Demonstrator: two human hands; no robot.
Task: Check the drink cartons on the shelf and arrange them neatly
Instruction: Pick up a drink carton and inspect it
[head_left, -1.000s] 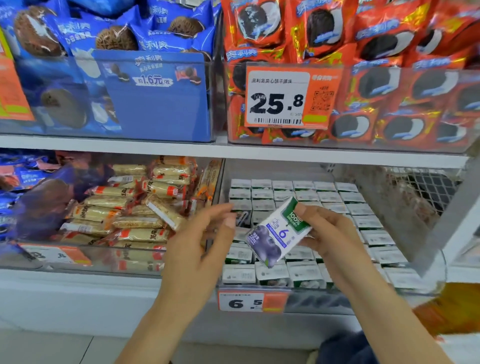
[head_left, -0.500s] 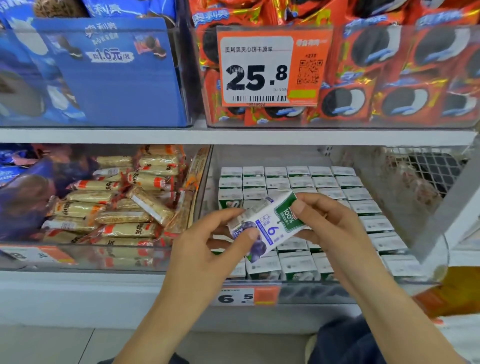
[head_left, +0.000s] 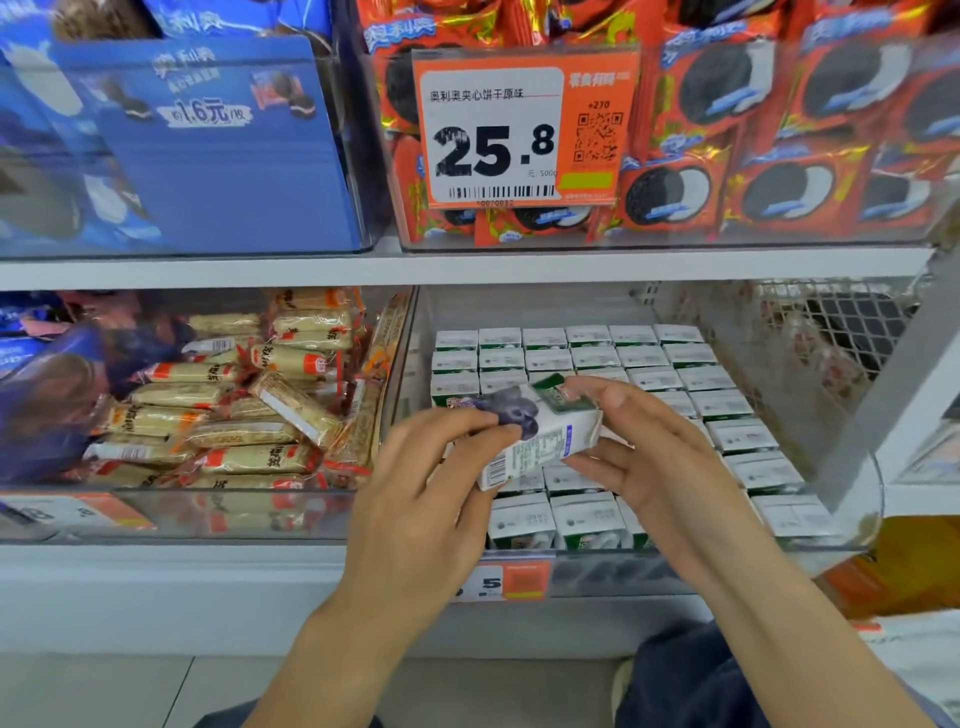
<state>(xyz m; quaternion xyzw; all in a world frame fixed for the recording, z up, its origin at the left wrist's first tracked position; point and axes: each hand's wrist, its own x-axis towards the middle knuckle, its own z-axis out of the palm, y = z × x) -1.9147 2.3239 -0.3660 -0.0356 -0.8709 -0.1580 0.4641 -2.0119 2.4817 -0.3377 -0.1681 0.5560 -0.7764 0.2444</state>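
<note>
Boxy carton between both hands.

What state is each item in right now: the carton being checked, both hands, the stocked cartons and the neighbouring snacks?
Carton: lifted above the bin, tilted, printed side panel facing the camera.
Left hand: pinches the carton's left end.
Right hand: grips the carton's right end.
Shelf cartons: upright in neat rows inside the clear bin.
Wafer packs: piled loosely, lying at mixed angles.

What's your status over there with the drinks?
Left hand and right hand both grip one blueberry carton, lying sideways. Held above the carton rows. Nothing in the way.
</note>
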